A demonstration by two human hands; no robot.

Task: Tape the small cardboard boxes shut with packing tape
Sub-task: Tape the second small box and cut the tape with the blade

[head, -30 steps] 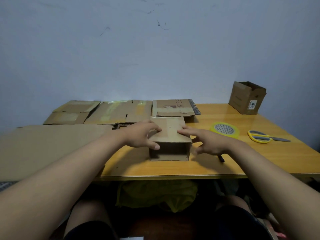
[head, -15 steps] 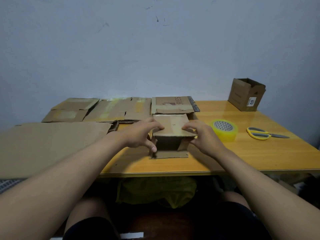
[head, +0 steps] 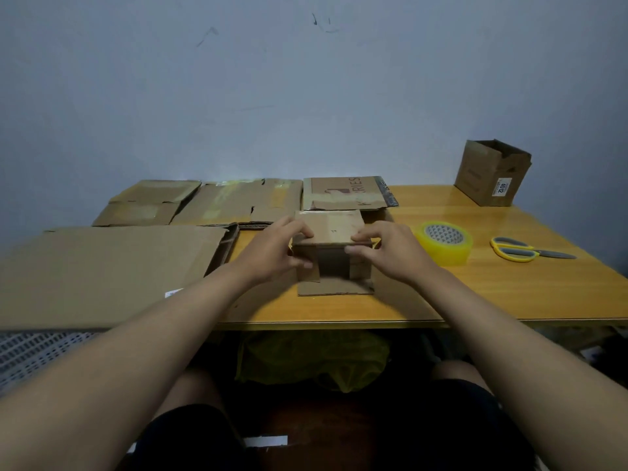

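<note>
Knees: the person's legs in dark shorts [head: 190,433] sit under the table edge, with a yellow bag [head: 312,358] on the floor between them.
Table: a wooden table [head: 475,294] with a glossy top runs left to right.
Left hand: the left hand [head: 272,253] grips the left side of the small cardboard box [head: 331,246], fingers curled over the top flap and thumb pressing the left side flap inward.
Right hand: the right hand [head: 390,256] holds the right side the same way, fingertips on the top panel, thumb on the right side flap.
Box position: it lies on the table near the front edge, between both hands.
Box direction: its open end faces the person, so its long axis runs from near to far; the bottom flap lies flat on the table toward the viewer, and both side flaps are partly folded in.
Large sheet: a big flattened cardboard sheet [head: 102,273] lies to the left.
Tape: a yellow packing tape roll [head: 443,243] lies flat just right of the right hand.
Scissors: yellow-handled scissors [head: 523,251] lie farther right, blades pointing right.
Far row: three flattened cartons [head: 238,202] lie along the wall.
Far corner: an open cardboard box [head: 491,173] stands at the far right.
</note>
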